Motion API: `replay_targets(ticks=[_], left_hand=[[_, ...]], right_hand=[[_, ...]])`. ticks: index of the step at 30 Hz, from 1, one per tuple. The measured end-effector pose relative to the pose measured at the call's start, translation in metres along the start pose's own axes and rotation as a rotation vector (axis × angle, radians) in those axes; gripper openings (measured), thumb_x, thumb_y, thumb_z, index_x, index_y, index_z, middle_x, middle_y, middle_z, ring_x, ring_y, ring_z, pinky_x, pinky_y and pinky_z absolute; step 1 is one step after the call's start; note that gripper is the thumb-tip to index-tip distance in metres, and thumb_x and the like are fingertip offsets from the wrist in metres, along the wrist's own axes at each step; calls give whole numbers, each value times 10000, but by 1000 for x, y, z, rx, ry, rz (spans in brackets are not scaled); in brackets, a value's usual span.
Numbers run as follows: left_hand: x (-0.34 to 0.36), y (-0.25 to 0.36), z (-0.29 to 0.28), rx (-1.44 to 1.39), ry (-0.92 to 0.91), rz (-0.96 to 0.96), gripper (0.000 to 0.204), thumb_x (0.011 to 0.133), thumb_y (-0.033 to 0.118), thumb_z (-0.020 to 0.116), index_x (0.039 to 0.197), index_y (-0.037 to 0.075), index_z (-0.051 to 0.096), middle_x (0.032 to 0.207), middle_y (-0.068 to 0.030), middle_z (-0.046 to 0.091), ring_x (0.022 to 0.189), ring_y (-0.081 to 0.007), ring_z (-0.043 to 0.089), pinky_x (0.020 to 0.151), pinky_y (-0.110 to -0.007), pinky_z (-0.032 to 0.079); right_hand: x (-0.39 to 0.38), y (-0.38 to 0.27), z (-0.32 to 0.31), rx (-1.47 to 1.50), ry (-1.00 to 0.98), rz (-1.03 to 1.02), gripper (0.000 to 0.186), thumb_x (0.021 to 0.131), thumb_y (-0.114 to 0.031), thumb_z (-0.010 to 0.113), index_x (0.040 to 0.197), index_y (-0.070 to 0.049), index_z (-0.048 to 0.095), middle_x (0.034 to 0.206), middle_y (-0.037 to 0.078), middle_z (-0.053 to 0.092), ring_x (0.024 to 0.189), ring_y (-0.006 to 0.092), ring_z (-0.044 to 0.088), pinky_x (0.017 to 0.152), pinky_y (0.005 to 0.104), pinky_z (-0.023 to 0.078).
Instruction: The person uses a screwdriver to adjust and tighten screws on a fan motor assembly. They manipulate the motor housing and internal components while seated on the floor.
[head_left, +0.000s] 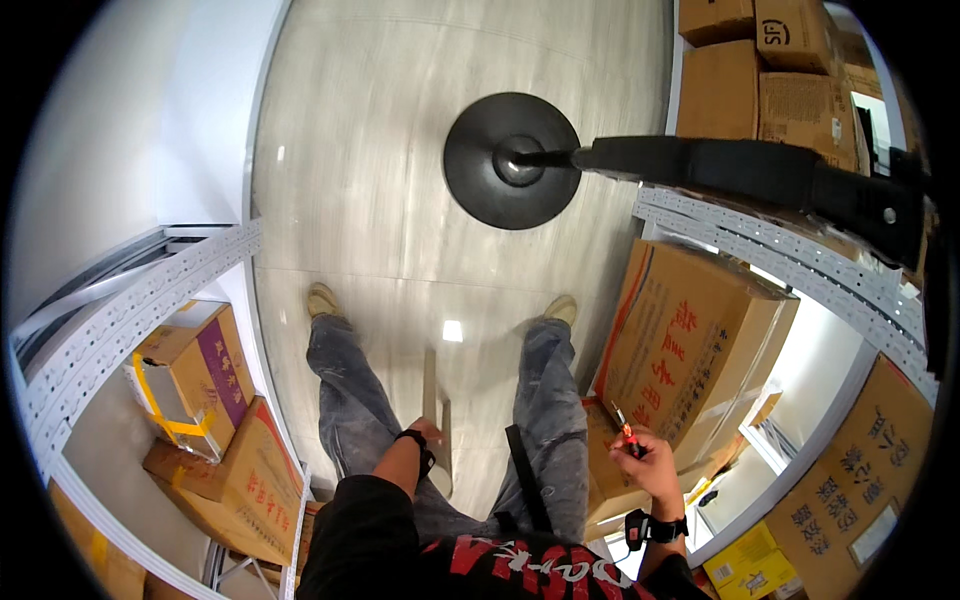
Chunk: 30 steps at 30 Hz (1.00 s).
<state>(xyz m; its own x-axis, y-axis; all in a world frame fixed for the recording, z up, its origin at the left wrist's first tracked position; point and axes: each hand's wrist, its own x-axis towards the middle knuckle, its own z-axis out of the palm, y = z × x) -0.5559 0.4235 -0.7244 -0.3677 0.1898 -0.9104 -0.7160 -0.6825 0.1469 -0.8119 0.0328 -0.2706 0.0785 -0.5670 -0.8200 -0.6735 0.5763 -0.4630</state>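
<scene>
Closest to the camera is the person's black T-shirt [520, 565] with red and white lettering, seen from above along the lower edge. Below it, legs in faded grey trousers [345, 400] are set apart, ending in tan shoes [562, 308] on a pale, glossy floor [350, 190]. A black strap [528, 480] lies along the inner side of the right thigh.

The right hand [645, 465], off to the right of the legs, has its fingers closed around the red-and-black handle of a slim screwdriver-like tool [629, 437]; its thin metal shaft points up and slightly left, in front of a large brown carton [690, 345] with red printing. A black device is strapped to the right wrist.

The left hand [428, 432] is between the thighs, a black band [425, 456] on its wrist. It overlaps a narrow, pale bar [430, 385]; whether its fingers are clamped on that bar or apart, I cannot tell.

Beyond the feet stands a round black base [490, 195] with a black pole [700, 160] reaching to the right edge. White perforated metal shelving [130, 290] runs along both sides. At left it holds cartons, one bound with yellow tape [190, 430]; at lower right is a yellow box [750, 560].
</scene>
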Motion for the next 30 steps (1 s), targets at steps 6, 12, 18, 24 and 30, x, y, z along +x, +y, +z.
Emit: replay_targets(ticks=[6, 12, 18, 24, 30], left_hand=[[-110, 109, -98, -462, 91, 180, 609, 813, 462, 743, 1091, -77, 697, 1042, -206, 720, 839, -295, 700, 759, -460, 558], [-141, 193, -157, -271, 367, 312, 881, 836, 548, 664, 1396, -98, 452, 1031, -229, 682, 877, -313, 663, 786, -456, 530], [-168, 239, -224, -436, 169, 284, 798, 923, 584, 567, 1483, 28, 448, 1133, -207, 685, 830, -281, 642, 835, -493, 481], [-172, 258, -285, -218, 257, 376, 792, 964, 599, 492, 1543, 74, 363, 1373, -226, 556, 961, -288, 654, 852, -476, 499], [-235, 269, -346, -212, 245, 469, 756, 922, 572, 577, 1452, 45, 467, 1306, -219, 574, 1085, -284, 591, 955, -434, 463]], right_hand=[[-12, -40, -8, -6, 67, -20, 108, 812, -52, 759, 871, -11, 680, 822, 31, 598, 774, 130, 560, 710, 287, 445], [-35, -93, -29, 86, 218, -29, 105, 802, -69, 757, 852, -18, 680, 766, 14, 555, 723, 110, 517, 684, 278, 429], [7, -105, -74, -157, 205, -395, 111, 794, -72, 768, 836, -12, 685, 733, 5, 540, 675, 100, 496, 627, 267, 412], [27, -77, -78, -12, 268, -412, 89, 894, -118, 721, 901, -50, 666, 659, -10, 529, 585, 98, 503, 535, 266, 420], [39, -146, -64, 66, 144, -369, 113, 924, -100, 703, 865, -48, 621, 685, -32, 518, 646, 74, 488, 572, 249, 411]])
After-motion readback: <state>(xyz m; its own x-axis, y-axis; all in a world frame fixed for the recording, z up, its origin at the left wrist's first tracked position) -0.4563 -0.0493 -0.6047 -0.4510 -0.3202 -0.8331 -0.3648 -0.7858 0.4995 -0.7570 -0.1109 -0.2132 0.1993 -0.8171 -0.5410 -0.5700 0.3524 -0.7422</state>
